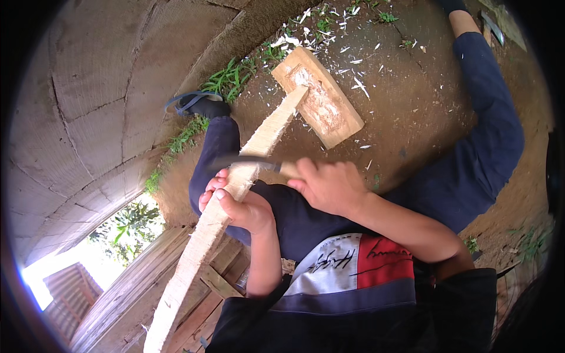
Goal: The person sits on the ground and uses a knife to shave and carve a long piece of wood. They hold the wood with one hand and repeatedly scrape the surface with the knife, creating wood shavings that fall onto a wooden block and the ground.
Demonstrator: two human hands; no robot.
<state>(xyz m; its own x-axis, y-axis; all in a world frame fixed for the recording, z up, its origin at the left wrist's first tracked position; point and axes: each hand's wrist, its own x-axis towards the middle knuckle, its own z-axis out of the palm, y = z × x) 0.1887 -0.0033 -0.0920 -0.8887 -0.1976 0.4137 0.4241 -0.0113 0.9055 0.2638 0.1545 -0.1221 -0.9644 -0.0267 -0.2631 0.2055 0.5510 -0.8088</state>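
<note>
At eight o'clock of centre, the left grip (244,212) is curled round a long wooden piece (207,235), thumb on top. The piece slants from seven o'clock up to twelve, its narrow tip appearing to rest in the hollow of a wooden block (335,97). Just past those fingers, toward ten, a knife (265,161) lies across the wood; whether its blurred edge bites, I cannot tell. The right grip (332,185), at three, is closed firmly on the knife's handle.

The shaping looks well along: the upper end is tapered and the visible face is pared pale and fairly flat. What seems left is finer trimming — the edges are ragged with fibres, notably along the lower stretch. The underside is hidden.

From nine to eleven o'clock a cracked grey wall (88,94) leans in; near eight, a corrugated roof (70,300) and bright foliage (126,226) show beyond it, with rough boards (129,300) between seven and eight. Grass (232,79) grows at eleven. The block sits toward twelve on bare brown earth (412,100) — pale shavings (362,88) scattered round it — and a metal blade (494,28) lies at two.
</note>
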